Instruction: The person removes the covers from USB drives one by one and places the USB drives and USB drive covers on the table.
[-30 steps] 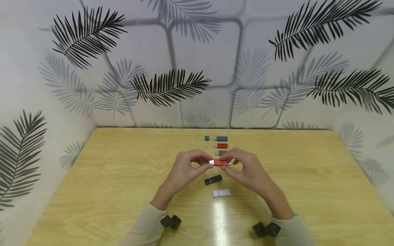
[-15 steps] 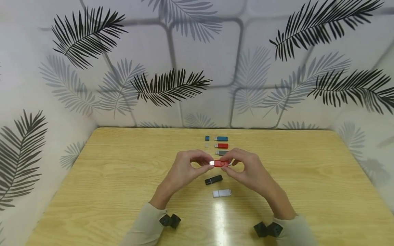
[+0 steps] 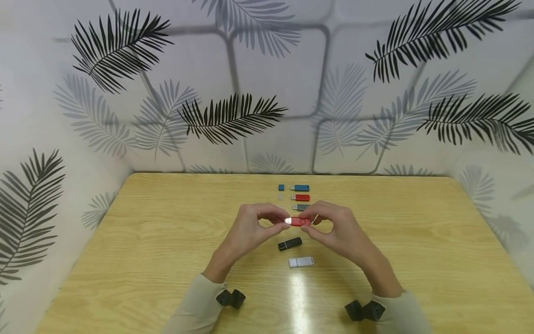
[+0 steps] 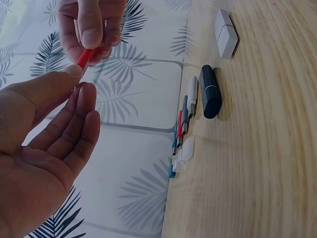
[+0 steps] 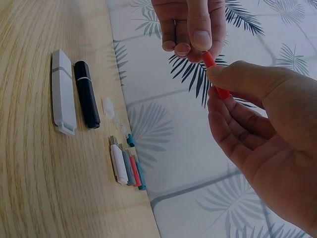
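A red USB stick (image 3: 299,221) with a metal plug at its left end is held between both hands, above the table. The left hand (image 3: 255,227) pinches the plug end between thumb and fingers. At the red body, the right hand (image 3: 334,226) pinches with thumb and fingertips. The right wrist view shows the red stick (image 5: 221,91) partly covered by the right thumb. Below the hands lie a black stick (image 3: 289,244) and a white stick (image 3: 301,262), both capped.
Beyond the hands on the wooden table (image 3: 167,232) lie a blue stick (image 3: 301,188), a red one (image 3: 302,197) and a grey one (image 3: 301,207), plugs bare. A blue cap (image 3: 281,187) is left of them. In the left wrist view, a white stick (image 4: 192,91) also shows.
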### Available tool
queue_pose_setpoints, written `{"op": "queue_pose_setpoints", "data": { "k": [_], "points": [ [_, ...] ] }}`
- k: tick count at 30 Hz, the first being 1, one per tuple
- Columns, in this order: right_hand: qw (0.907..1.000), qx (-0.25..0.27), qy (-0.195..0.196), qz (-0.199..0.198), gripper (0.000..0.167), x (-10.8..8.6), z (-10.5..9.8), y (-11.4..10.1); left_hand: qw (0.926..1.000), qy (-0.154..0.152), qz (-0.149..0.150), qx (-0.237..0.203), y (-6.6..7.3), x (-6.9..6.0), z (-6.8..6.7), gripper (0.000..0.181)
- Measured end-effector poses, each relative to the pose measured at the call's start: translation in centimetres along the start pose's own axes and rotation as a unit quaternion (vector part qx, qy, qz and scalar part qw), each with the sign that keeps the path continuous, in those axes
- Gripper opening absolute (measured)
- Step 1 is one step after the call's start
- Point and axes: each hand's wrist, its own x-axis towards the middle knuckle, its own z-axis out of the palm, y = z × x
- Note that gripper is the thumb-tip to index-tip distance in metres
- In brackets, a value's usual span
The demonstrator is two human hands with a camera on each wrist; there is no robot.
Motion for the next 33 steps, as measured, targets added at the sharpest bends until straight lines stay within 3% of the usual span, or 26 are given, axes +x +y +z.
{"op": "queue_pose_setpoints", "data": {
  "k": [10, 23, 33],
  "points": [
    [1.0000, 0.004, -0.006, -0.005, 0.025, 0.1, -0.1, 0.2, 0.9999, -0.008, -0.008, 0.000, 0.1, 0.1, -0.2, 0.013],
    [0.9996, -0.001, 0.003, -0.028, 0.026, 0.0, -0.8, -0.6, 0.9993, -0.003, 0.035, -0.012, 0.3, 0.2, -0.1, 0.013],
    [0.9990, -0.011, 0.007, -0.043, 0.028, 0.0, -1.3, -0.7, 0.9992, 0.007, 0.037, -0.014, 0.5, 0.0, -0.6, 0.013]
  ]
}}
